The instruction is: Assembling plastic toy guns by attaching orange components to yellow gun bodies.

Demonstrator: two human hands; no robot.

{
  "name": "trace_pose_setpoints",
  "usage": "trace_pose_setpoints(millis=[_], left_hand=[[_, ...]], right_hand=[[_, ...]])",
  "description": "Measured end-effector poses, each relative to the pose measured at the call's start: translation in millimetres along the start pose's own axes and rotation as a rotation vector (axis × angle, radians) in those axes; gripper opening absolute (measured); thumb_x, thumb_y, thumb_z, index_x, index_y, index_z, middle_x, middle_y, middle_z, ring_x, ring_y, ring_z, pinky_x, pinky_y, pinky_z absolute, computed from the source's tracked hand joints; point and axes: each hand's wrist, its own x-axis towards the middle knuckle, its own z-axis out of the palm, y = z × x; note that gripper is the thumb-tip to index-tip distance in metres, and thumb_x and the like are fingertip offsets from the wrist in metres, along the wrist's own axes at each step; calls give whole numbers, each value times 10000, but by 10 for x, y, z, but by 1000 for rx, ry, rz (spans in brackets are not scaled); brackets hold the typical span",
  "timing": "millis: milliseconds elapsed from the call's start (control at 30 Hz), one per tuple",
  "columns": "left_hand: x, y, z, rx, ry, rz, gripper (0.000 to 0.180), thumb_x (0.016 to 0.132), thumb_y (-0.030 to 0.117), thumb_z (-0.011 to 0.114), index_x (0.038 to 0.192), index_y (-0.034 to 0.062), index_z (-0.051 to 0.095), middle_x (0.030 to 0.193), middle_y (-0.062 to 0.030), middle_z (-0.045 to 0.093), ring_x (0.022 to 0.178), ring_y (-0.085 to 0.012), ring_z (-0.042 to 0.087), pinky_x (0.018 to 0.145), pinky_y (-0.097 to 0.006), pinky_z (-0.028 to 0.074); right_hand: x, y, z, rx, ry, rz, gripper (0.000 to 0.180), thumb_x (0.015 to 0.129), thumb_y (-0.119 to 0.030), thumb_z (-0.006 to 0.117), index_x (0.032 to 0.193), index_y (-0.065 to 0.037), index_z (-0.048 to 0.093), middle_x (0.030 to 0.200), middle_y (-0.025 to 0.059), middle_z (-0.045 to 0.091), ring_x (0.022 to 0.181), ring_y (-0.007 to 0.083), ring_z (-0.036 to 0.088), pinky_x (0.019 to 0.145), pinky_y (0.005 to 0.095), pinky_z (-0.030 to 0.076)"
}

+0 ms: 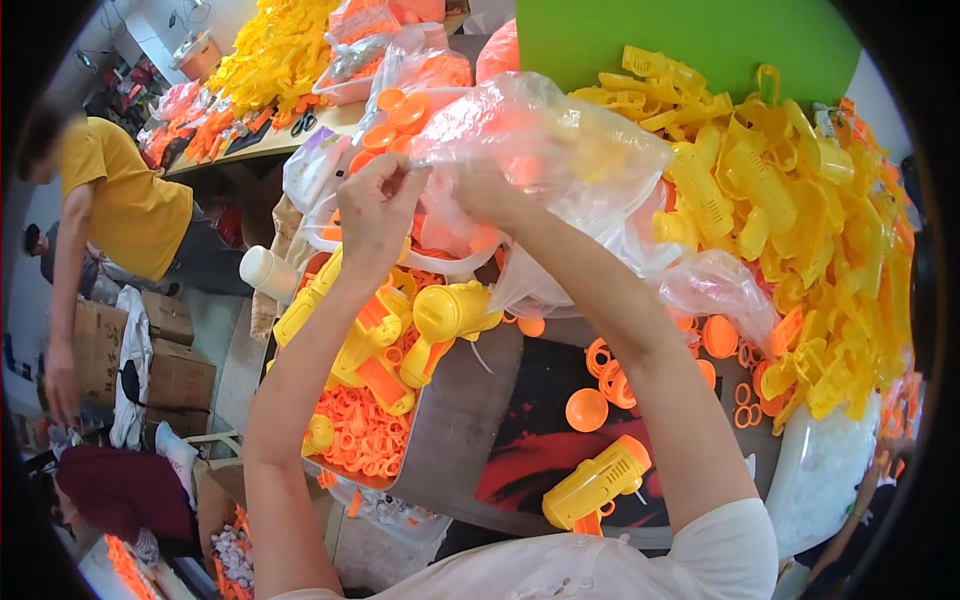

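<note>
Both my arms reach forward over the table to a large clear plastic bag (560, 130). My left hand (378, 205) is closed, thumb and fingers pinching the bag's edge. The right hand (485, 190) is curled at the bag just beside it, its fingers partly covered by the film. Orange round caps (400, 110) lie just beyond my hands. Below my left hand, yellow toy gun bodies (450, 310) with orange parts lie over small orange rings (365, 430) in a tray (392, 472). A yellow toy gun (595, 485) with an orange tip lies near me.
Yellow plastic shells (760, 190) pile high on the right, before a green panel (690, 40). Loose orange discs (587, 410) dot the dark mat. A white bottle (268, 272) stands left. Beyond it, a person in a yellow shirt (125, 200) leans near cardboard boxes (175, 375).
</note>
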Motion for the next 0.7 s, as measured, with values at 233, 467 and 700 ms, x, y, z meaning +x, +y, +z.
trace_pose_setpoints(millis=[233,467,700], left_hand=[[0,111,-50,-15,14,-6,180,852,118,654,813,-55,626,646,-67,612,566,-105,603,538,-256,456],[11,82,-24,45,92,102,121,856,78,622,903,-33,618,784,-87,619,584,-144,613,567,-286,484],[49,128,283,349,209,511,93,821,-3,564,887,61,576,1028,-64,533,695,-213,615,561,-365,471]], right_hand=[[16,107,-338,140,21,-264,261,878,-172,568,1113,-75,630,1013,100,661,956,187,631,832,273,508],[-196,-302,-1081,1671,-354,-388,575,868,-243,635,1323,54,445,1232,156,589,1109,178,589,935,311,494],[-621,112,-816,1585,187,503,374,796,-36,577,1163,20,532,1013,99,623,911,211,630,711,380,573]])
